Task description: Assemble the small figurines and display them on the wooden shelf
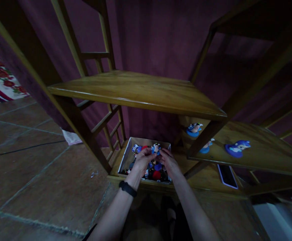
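Note:
Between my two hands, over an open cardboard box point(124, 160), is a small figurine point(155, 148) with a blue base. My left hand point(144, 160) grips it from the left with fingers closed. From the right, the fingers of my right hand point(169, 160) are closed on its other side. Several more small figurines point(156, 175) in red, blue and black lie jumbled in the box below. A dark band point(128, 188) circles my left wrist.
The box stands on the bottom board of a wooden shelf unit, under a middle shelf point(136, 88). To the right, a blue-based figurine point(193, 129) and a purple one point(237, 148) stand on another shelf point(261, 157). Below them lies a phone point(227, 176). A slanting post point(206, 135) separates the bays.

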Motion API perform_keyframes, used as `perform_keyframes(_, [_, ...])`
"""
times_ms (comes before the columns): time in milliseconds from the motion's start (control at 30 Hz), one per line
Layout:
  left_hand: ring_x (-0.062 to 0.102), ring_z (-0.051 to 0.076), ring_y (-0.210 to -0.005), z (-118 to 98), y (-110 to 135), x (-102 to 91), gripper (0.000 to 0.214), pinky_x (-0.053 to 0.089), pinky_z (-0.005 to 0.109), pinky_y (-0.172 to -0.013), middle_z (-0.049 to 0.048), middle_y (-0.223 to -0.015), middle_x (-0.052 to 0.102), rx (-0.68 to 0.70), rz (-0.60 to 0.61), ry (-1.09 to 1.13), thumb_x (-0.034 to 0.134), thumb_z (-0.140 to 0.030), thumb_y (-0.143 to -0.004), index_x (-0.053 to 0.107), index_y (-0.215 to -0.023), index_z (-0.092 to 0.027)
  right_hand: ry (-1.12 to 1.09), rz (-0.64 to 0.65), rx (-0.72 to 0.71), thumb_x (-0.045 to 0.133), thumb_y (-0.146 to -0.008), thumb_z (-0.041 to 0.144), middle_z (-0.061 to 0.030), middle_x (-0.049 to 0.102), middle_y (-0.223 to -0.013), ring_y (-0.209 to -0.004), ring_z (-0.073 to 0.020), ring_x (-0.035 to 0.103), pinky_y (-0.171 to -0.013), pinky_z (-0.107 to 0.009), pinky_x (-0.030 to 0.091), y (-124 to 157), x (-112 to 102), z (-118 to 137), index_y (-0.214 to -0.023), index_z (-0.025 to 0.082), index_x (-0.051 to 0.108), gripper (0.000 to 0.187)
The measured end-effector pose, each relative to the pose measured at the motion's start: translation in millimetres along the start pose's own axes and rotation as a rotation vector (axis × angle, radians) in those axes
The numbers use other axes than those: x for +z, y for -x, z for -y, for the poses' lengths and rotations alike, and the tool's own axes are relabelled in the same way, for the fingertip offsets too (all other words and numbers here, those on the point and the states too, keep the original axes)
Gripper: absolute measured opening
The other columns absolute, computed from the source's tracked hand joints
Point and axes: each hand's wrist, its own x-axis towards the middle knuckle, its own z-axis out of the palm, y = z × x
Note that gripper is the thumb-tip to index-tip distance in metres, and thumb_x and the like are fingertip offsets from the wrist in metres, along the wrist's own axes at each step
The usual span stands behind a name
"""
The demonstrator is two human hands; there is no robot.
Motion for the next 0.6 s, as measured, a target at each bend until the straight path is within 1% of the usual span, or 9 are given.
perform_keyframes(133, [0.062,0.012,-0.071,-6.5,2.6,-0.5,0.033,0.047,0.024,-0.070,0.0045,-0.079,0.068,-0.067,-0.051,0.104,0.078,-0.010,-0.051,0.066,-0.082,-0.012,0.053,0.059,0.027,0.074,-0.059,0.034,-0.0020,0.069,-0.088,-0.079,-0.0181,0.064,-0.076,-0.034,0.049,1.1,-1.0,1.0,-0.091,0.022,0.062,0.036])
perform_keyframes(267, [0.062,0.012,-0.070,-13.2,3.9,0.0,0.022,0.050,0.024,-0.071,0.0061,-0.081,0.068,-0.108,-0.093,0.156,0.072,-0.006,-0.059,0.067,-0.080,-0.011,0.063,0.080,0.016,0.074,-0.058,0.034,-0.0034,0.068,-0.096,-0.085,-0.0195,0.063,-0.078,-0.035,0.049,0.7,-1.1,0.4,-0.092,0.022,0.063,0.038])
perform_keyframes(367, [0.062,0.011,-0.067,-15.1,3.2,0.3,0.012,0.052,0.025,-0.069,0.0046,-0.076,0.067,-0.104,-0.156,0.190,0.068,-0.004,-0.064,0.066,-0.073,-0.011,0.069,0.075,0.020,0.074,-0.059,0.035,-0.0039,0.068,-0.096,-0.086,-0.0198,0.063,-0.077,-0.035,0.049,-0.6,-0.6,-1.2,-0.094,0.022,0.062,0.039])
perform_keyframes(600, [0.062,0.010,-0.063,-12.8,-1.0,-1.6,0.011,0.053,0.023,-0.067,0.0030,-0.071,0.065,-0.121,-0.189,0.196,0.064,-0.001,-0.066,0.064,-0.071,-0.011,0.084,0.080,0.035,0.073,-0.060,0.037,-0.0053,0.068,-0.098,-0.088,-0.0203,0.063,-0.076,-0.034,0.049,-2.8,-0.6,-2.3,-0.098,0.022,0.061,0.042])
